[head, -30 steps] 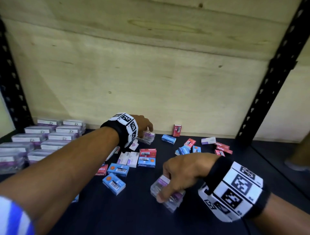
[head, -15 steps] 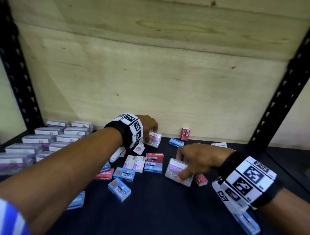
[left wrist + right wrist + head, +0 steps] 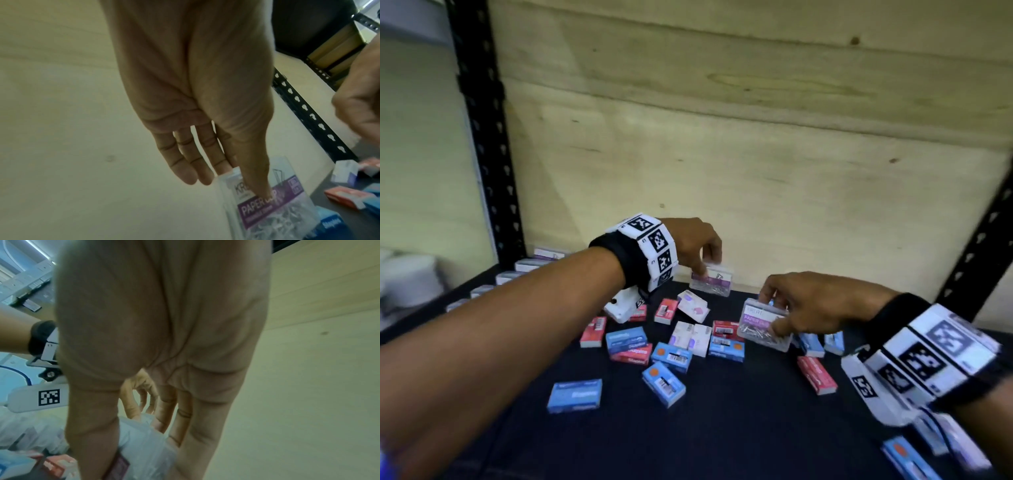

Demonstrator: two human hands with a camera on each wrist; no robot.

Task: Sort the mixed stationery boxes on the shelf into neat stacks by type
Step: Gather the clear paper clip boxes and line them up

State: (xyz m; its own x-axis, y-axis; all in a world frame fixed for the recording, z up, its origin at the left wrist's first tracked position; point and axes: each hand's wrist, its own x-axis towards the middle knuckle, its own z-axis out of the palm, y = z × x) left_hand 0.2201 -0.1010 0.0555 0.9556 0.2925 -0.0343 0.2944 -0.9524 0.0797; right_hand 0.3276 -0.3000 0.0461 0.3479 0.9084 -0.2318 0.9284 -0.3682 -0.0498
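The right hand (image 3: 811, 301) gripped a clear paper clip box (image 3: 763, 325) above the shelf (image 3: 722, 428), tilted, its long axis running left to right. The left hand (image 3: 693, 245) pinched a second clear box (image 3: 712, 284) near the back wall, label up. Compared with half a second before, the right box was carried higher and further back.
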